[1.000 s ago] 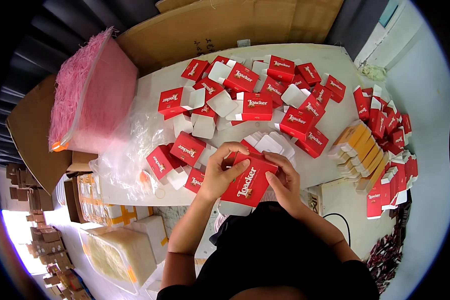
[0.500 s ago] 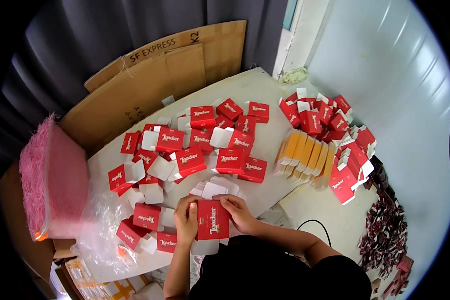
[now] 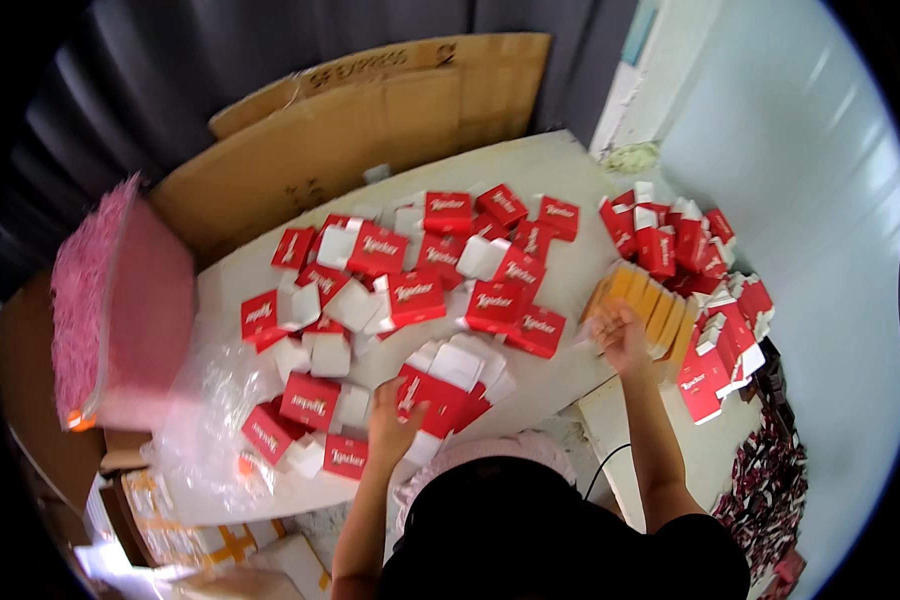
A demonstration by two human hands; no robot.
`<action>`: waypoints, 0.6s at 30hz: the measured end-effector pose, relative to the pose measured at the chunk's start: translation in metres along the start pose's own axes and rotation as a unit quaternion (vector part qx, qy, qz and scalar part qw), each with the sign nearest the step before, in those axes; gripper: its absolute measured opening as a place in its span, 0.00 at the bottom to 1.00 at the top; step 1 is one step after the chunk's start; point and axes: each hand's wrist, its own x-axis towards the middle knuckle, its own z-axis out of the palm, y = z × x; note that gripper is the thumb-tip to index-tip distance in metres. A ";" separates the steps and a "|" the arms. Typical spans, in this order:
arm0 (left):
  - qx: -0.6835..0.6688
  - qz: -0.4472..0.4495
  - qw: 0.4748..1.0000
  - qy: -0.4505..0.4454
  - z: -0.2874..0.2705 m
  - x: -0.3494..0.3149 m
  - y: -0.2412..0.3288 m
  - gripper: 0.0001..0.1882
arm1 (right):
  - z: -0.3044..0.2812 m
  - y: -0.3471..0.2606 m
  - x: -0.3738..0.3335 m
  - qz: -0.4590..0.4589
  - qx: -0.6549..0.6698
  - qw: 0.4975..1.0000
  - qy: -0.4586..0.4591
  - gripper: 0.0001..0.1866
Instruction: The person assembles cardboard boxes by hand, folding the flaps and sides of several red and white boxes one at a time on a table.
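My left hand (image 3: 395,425) rests at the left edge of a small pile of flat red cartons (image 3: 442,398) with white flaps, near the table's front edge. Its fingers and thumb are spread, the thumb lying over the top carton. Off to the right, my right hand (image 3: 620,338) reaches over a row of yellow packs (image 3: 653,300) standing side by side. Its fingers are loosely bent and apart, somewhat blurred, and no pack shows lifted in them. Several folded red boxes (image 3: 415,295) with open white flaps lie scattered behind and left of my left hand.
More red boxes (image 3: 658,250) are heaped at the back right. Small dark-wrapped pieces (image 3: 768,470) form a pile at the far right. On the left stand a pink bin (image 3: 150,310) with pink shreds and a clear plastic bag (image 3: 215,430). Cardboard sheets (image 3: 320,150) lean behind the table.
Both hands were on one red carton in front of me. My right hand has left it and moved right to the yellow packs; my left hand stays by the cartons. The view has shifted.
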 end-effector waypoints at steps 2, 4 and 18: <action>0.088 -0.089 0.988 -0.089 0.016 -0.010 -0.008 0.41 | 0.008 0.052 -0.012 0.061 -0.147 0.983 -0.094 0.12; 0.225 -0.168 0.941 -0.189 0.019 -0.009 0.008 0.55 | 0.019 0.100 -0.030 0.046 -0.314 0.926 -0.204 0.12; 0.290 -0.221 0.919 -0.152 0.035 -0.022 -0.006 0.66 | 0.062 0.201 -0.059 -0.254 -0.675 0.617 -0.315 0.19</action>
